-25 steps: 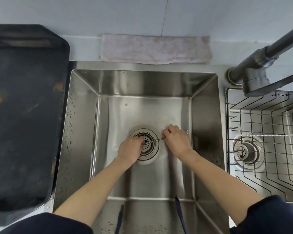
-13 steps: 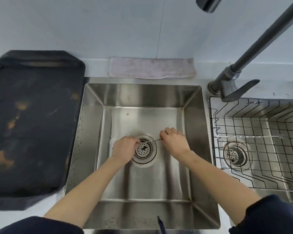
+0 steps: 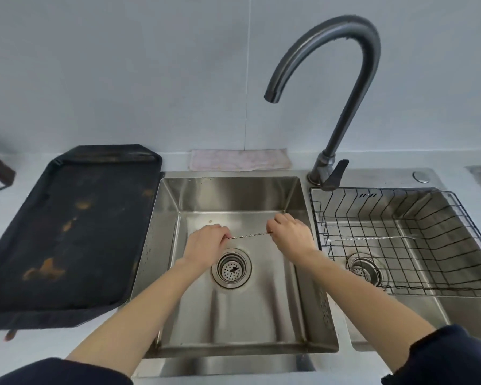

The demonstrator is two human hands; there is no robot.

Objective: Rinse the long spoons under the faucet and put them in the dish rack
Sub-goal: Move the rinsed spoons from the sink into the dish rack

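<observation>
Over the sink [image 3: 295, 201], left hand [image 3: 206, 245] and right hand [image 3: 289, 236] each pinch one long spoon's [image 3: 250, 235] ends.

no text, label, brand, number or sign can be read on anything in view.

Even soft light, perhaps slight blur

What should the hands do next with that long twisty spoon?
Probably turn the water on: the right hand would let go and reach for the faucet lever. Both hands, left hand too, hold the spoon over the sink, and no water runs from the spout.
</observation>
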